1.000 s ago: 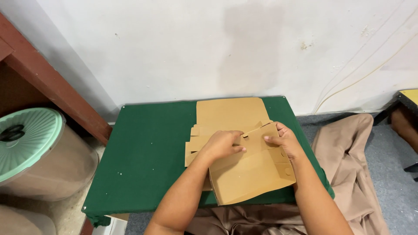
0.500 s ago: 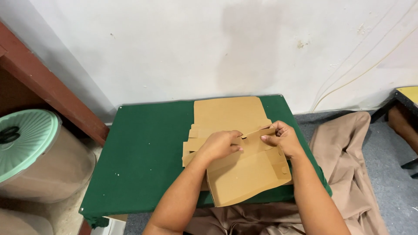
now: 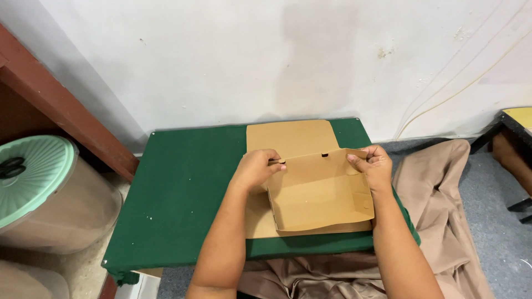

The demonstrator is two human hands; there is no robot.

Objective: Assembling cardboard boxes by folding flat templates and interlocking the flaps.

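**Two hands hold a half-formed cardboard box on a green tabletop**

A white wall [image 3: 221, 61] with scuffs and a thin cable running up its right side fills the upper part of the view. Below it stands the tabletop [image 3: 177, 199], covered in dark green cloth, its far edge against the wall. A tan cloth [image 3: 443, 221] lies crumpled on the grey floor to the right of it and under its near edge. At the far left sits a round brown tub with a pale green ribbed lid [image 3: 33, 177], beside a slanting red-brown wooden beam [image 3: 72, 116]. A dark-framed piece with a yellow top [image 3: 518, 119] shows at the right edge.

On the right half of the tabletop lies a stack of flat brown cardboard sheets [image 3: 288, 135], reaching back toward the wall. On top of that stack rests the cardboard box [image 3: 318, 194], partly folded up: its back wall stands upright with small slots along the top edge, its side walls are raised, and its floor faces up toward the camera.

The left hand [image 3: 256, 169] has its grip closed on the upper left corner of the box, fingers curled over a tab there. The right hand [image 3: 372, 165] pinches the upper right corner of the back wall, thumb inside and fingers outside.
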